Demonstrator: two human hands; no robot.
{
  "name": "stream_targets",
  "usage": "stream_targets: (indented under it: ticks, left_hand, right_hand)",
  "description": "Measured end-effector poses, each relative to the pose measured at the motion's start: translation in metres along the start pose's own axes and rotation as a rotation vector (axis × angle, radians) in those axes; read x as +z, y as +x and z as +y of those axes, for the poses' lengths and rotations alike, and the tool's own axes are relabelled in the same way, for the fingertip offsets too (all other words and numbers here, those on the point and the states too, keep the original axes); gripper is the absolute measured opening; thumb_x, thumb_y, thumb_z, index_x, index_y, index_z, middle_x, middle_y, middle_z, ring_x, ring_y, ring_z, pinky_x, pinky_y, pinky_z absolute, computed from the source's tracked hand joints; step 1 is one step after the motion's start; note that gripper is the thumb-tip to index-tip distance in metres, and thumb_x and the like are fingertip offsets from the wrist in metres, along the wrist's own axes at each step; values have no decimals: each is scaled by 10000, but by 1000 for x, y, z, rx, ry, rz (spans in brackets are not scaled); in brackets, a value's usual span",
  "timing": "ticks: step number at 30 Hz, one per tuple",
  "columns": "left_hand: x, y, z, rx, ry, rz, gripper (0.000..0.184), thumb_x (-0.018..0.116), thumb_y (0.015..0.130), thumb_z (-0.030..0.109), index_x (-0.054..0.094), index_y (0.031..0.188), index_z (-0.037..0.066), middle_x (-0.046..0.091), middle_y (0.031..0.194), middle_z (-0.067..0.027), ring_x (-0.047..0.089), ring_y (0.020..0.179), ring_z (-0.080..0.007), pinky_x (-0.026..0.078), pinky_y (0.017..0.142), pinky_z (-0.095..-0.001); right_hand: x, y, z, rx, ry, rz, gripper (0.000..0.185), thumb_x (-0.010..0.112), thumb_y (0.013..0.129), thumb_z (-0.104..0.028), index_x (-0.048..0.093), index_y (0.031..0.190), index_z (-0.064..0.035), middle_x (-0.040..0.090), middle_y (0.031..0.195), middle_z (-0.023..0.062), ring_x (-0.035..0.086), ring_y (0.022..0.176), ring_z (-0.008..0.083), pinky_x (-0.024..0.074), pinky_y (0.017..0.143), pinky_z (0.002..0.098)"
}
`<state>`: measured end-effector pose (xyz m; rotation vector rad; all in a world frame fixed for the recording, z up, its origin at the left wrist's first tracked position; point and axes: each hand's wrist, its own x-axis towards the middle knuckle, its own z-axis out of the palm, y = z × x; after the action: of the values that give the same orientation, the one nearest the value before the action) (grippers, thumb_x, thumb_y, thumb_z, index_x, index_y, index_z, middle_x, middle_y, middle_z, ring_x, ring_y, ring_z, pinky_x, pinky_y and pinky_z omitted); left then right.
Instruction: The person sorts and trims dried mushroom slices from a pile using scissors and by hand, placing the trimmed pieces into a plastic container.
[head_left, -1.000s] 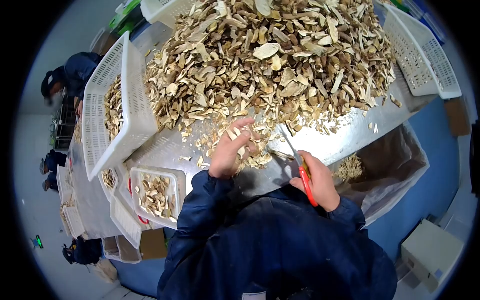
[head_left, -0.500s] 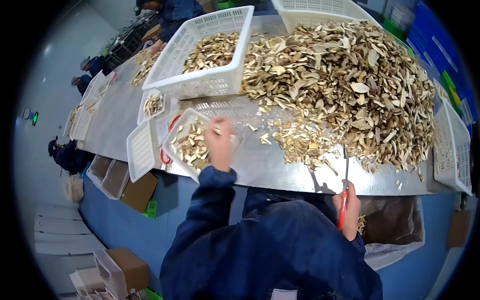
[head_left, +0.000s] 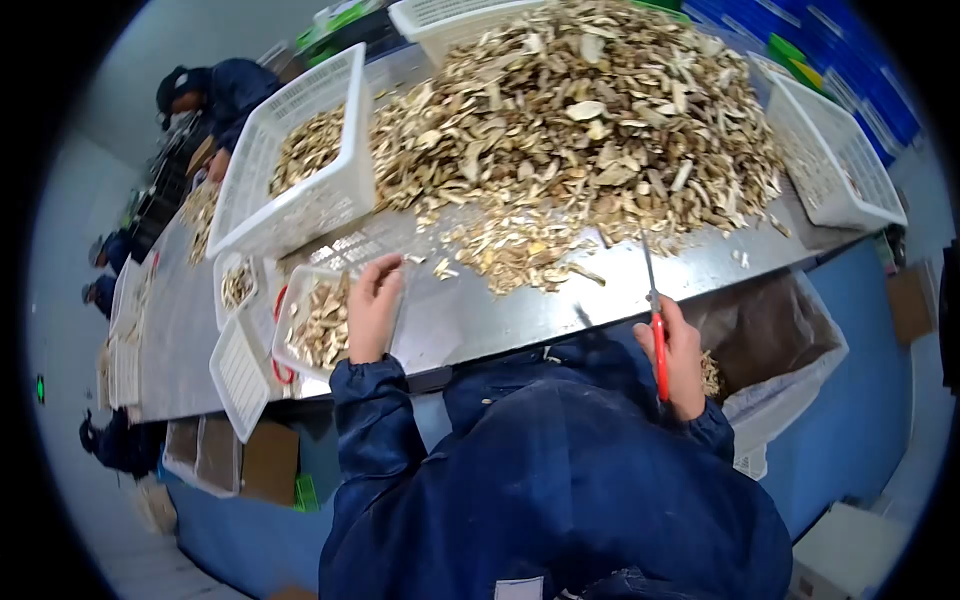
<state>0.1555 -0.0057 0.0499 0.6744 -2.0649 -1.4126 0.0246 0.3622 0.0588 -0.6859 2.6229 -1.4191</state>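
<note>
My left hand [head_left: 373,308] is over the right side of a small white tray [head_left: 283,345] of dried mushroom pieces [head_left: 322,322]; its fingers are slightly apart and nothing shows in them. My right hand [head_left: 680,358] is closed round the red handles of scissors [head_left: 660,345], whose blades point away from me over the table's near edge. Beyond both hands a large heap of dried sliced mushrooms [head_left: 600,130] covers the steel table [head_left: 450,330]. Smaller pale scraps [head_left: 510,250] lie at the heap's near side.
A large white basket [head_left: 358,150] with slices stands left of the heap, another basket [head_left: 830,160] at the right. A lined bin [head_left: 780,340] sits below the table's right edge. A white lid [head_left: 240,375] lies left of the tray. Co-workers [head_left: 235,95] are at the far left.
My left hand has moved from the scraps to the small tray, and the pieces it held are gone from it. My right hand still holds the scissors. The camera view has shifted.
</note>
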Motion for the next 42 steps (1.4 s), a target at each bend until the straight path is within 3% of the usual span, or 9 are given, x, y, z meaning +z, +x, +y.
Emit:
stream_targets:
  ticks: [6, 13, 21, 26, 29, 30, 33, 38, 42]
  left_hand:
    - [99, 64, -3, 118, 168, -358, 266, 584, 893, 130, 645, 1116, -2, 688, 985, -93, 647, 862, -175, 500, 783, -290]
    - [193, 124, -24, 319, 471, -291, 268, 633, 808, 140, 648, 1040, 7, 669, 870, -179, 650, 794, -318, 506, 730, -372]
    - [223, 138, -9, 182, 778, -306, 489, 704, 782, 201, 491, 1211, 103, 548, 1032, -146, 623, 828, -366, 506, 710, -444]
    - [217, 141, -48, 287, 830, -449, 335, 625, 840, 169, 535, 1154, 98, 603, 940, -139, 617, 726, -331, 496, 633, -421]
    - [191, 129, -14, 98, 345, -537, 252, 599, 864, 131, 564, 1106, 76, 599, 800, -123, 559, 607, -209, 442, 556, -326]
    - [185, 129, 2, -211, 227, -616, 204, 579, 889, 110, 581, 1085, 50, 597, 753, -71, 470, 574, -82, 359, 524, -226]
    - [170, 117, -24, -501, -420, -495, 199, 578, 901, 100, 582, 1088, 31, 600, 774, -29, 450, 590, -18, 309, 509, -185]
    - [154, 105, -13, -741, -953, -264, 267, 539, 933, 101, 517, 1194, 46, 595, 1015, -60, 612, 819, -127, 516, 689, -235]
    - [128, 112, -28, -934, -1442, -342, 249, 527, 949, 130, 529, 1188, 62, 595, 1118, -75, 606, 993, -185, 533, 812, -294]
  right_hand:
    - [3, 9, 11, 54, 20, -15, 463, 714, 831, -323, 558, 1131, -7, 587, 691, 161, 597, 605, 324, 456, 578, 368]
    - [0, 37, 22, 104, 64, -46, 468, 715, 829, -286, 540, 1155, 0, 586, 690, 160, 593, 614, 324, 451, 578, 369]
    - [4, 66, 39, 163, 72, -109, 491, 712, 829, -312, 539, 1169, -4, 578, 677, 155, 594, 599, 336, 445, 556, 383]
    - [4, 92, 44, 163, 95, -130, 493, 716, 830, -303, 533, 1178, -6, 571, 670, 144, 590, 591, 303, 446, 558, 367]
    - [7, 108, 45, 176, 96, -171, 494, 715, 832, -304, 531, 1182, -8, 568, 671, 144, 595, 599, 300, 449, 563, 358]
    - [9, 111, 44, 196, 89, -191, 498, 720, 825, -302, 532, 1183, -12, 568, 672, 146, 595, 601, 303, 450, 563, 359]
    - [16, 124, 39, 195, 34, -260, 508, 739, 804, -297, 537, 1183, -25, 569, 674, 153, 596, 606, 315, 452, 561, 361]
    - [33, 138, 14, -1, -150, -413, 514, 770, 751, -302, 562, 1164, -76, 620, 768, 125, 617, 653, 321, 474, 564, 378]
    - [70, 130, 3, -169, -242, -560, 500, 749, 745, -319, 563, 1168, -129, 627, 796, 106, 626, 676, 322, 494, 568, 408]
